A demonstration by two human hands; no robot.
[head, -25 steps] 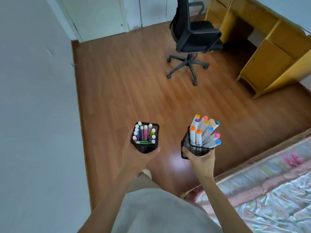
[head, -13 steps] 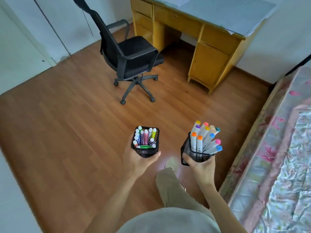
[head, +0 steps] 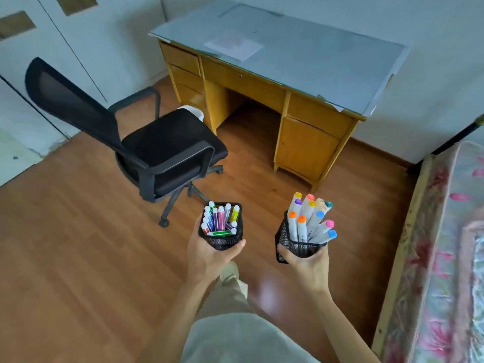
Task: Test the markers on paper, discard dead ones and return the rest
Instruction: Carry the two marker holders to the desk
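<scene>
two light, stiff mesh cups of markers point(head: 310, 221) are held short of the worktop point(head: 309, 58), each grip, left hand point(head: 209, 254) and right hand point(head: 307, 263), wrapped low round its cup; the tall markers may tip.

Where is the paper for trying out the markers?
In the head view, the paper lies on the desk top, toward its left end, far ahead of both hands and beyond the black chair.
</scene>
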